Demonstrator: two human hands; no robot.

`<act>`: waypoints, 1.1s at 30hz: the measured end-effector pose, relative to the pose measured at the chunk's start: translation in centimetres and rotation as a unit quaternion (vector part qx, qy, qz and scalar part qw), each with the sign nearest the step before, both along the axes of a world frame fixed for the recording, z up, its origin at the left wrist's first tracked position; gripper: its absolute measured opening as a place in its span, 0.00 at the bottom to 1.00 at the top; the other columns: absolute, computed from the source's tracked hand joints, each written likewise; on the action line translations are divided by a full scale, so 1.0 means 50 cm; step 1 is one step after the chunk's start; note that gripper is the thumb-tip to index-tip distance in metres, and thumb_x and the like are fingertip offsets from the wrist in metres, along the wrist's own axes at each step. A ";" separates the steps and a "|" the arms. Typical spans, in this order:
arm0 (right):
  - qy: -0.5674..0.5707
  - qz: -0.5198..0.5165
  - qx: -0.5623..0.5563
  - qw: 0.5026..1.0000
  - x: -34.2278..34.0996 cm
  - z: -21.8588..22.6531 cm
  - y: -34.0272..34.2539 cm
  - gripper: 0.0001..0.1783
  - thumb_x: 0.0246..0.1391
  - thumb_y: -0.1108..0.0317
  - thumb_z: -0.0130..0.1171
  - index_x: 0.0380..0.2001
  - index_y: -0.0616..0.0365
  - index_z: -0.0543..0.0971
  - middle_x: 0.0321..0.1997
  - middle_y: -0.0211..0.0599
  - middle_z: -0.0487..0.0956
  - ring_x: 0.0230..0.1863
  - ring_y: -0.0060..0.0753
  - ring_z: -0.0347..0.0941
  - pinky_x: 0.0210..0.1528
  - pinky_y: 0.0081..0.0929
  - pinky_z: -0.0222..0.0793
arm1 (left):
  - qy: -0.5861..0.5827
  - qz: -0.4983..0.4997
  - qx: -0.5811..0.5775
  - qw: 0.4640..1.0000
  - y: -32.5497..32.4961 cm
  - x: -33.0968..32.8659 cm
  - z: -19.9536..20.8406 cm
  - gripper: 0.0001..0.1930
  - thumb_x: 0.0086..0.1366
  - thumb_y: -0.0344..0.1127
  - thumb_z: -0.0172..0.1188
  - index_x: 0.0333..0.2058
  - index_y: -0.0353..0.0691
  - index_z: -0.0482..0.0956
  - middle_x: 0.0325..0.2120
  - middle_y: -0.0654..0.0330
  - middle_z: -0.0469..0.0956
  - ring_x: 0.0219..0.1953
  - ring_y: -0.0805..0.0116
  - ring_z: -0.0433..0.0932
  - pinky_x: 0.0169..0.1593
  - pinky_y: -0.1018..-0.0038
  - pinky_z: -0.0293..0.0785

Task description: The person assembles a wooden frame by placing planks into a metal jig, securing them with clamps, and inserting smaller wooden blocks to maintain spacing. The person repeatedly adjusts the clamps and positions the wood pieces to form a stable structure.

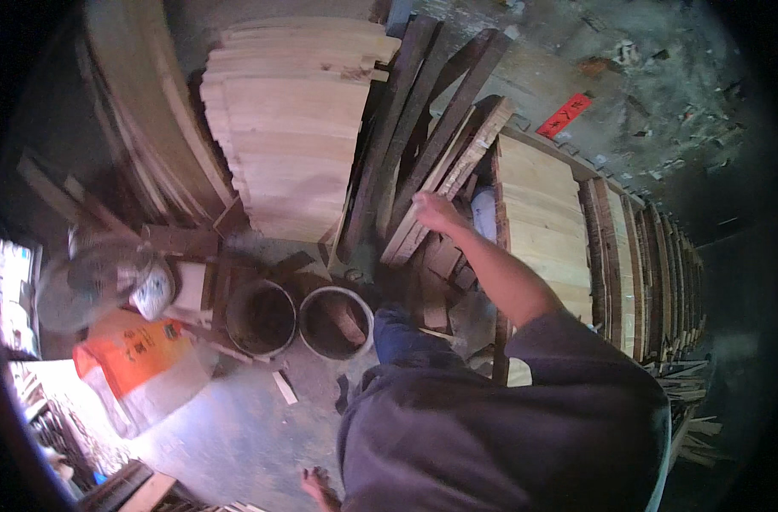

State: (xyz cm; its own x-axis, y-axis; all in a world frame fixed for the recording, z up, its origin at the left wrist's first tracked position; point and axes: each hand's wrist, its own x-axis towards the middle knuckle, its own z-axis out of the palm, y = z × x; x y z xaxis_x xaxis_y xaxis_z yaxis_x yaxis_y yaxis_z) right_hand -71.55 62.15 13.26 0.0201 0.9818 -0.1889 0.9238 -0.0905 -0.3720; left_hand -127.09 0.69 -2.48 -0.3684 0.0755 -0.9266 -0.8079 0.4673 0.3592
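Note:
My right hand (437,213) reaches forward, its fingers closed at the edge of a rough-edged wooden plank (478,149) that leans at a slant. Beside that plank, several dark wooden beams (406,107) stand propped up. My left hand (318,485) hangs low near the bottom edge of the view, away from the wood, with its fingers loosely apart and nothing in them. Short wood offcuts (441,260) lie below my right hand.
Two round buckets (302,341) stand in front of me, one with a wood piece inside. Pale wood panels (286,119) are stacked ahead, more boards (542,213) at right. A fan (81,286) and an orange-and-white sack (137,358) are at left.

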 end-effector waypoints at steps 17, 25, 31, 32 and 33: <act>-0.278 0.374 0.033 0.884 0.025 -0.296 0.631 0.17 0.53 0.66 0.53 0.42 0.60 0.83 0.50 0.51 0.82 0.60 0.47 0.73 0.66 0.42 0.65 | 0.208 -0.335 0.019 0.919 0.618 0.370 0.298 0.31 0.69 0.26 0.60 0.68 0.32 0.60 0.54 0.49 0.78 0.51 0.64 0.77 0.56 0.69 0.72; -0.150 0.221 -0.054 0.962 -0.041 -0.252 0.664 0.25 0.52 0.66 0.57 0.53 0.61 0.80 0.60 0.52 0.77 0.63 0.52 0.72 0.64 0.46 0.67 | 0.007 0.022 -0.011 1.000 0.539 0.461 0.321 0.33 0.64 0.23 0.65 0.66 0.35 0.64 0.43 0.58 0.78 0.38 0.72 0.77 0.37 0.79 0.74; 0.042 0.045 0.022 0.998 -0.021 -0.359 0.705 0.27 0.58 0.56 0.58 0.59 0.53 0.76 0.60 0.50 0.78 0.62 0.53 0.73 0.58 0.44 0.73 | 0.077 -0.240 -0.090 0.963 0.528 0.446 0.321 0.33 0.64 0.27 0.67 0.67 0.39 0.65 0.43 0.58 0.79 0.37 0.73 0.77 0.34 0.81 0.71; 0.048 0.057 0.009 0.997 -0.021 -0.363 0.703 0.27 0.59 0.57 0.57 0.60 0.54 0.75 0.60 0.51 0.78 0.62 0.53 0.73 0.58 0.45 0.73 | 0.070 -0.238 -0.092 0.964 0.526 0.427 0.310 0.33 0.65 0.27 0.66 0.67 0.38 0.65 0.44 0.57 0.79 0.37 0.73 0.77 0.35 0.80 0.72; 0.055 0.068 -0.004 0.996 -0.019 -0.365 0.708 0.28 0.59 0.57 0.57 0.61 0.54 0.74 0.61 0.51 0.77 0.62 0.54 0.73 0.58 0.45 0.73 | 0.062 -0.237 -0.093 0.965 0.526 0.406 0.298 0.33 0.65 0.27 0.66 0.67 0.37 0.64 0.45 0.56 0.79 0.38 0.72 0.77 0.36 0.79 0.73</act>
State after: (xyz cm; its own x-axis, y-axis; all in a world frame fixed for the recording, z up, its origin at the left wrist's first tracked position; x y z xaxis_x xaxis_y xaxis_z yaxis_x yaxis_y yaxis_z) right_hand -72.50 97.54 -4.98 -0.1341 0.9725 -0.1904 0.8817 0.0294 -0.4710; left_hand -106.80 26.98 12.43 -0.4428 0.0986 -0.8912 -0.4442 0.8393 0.3135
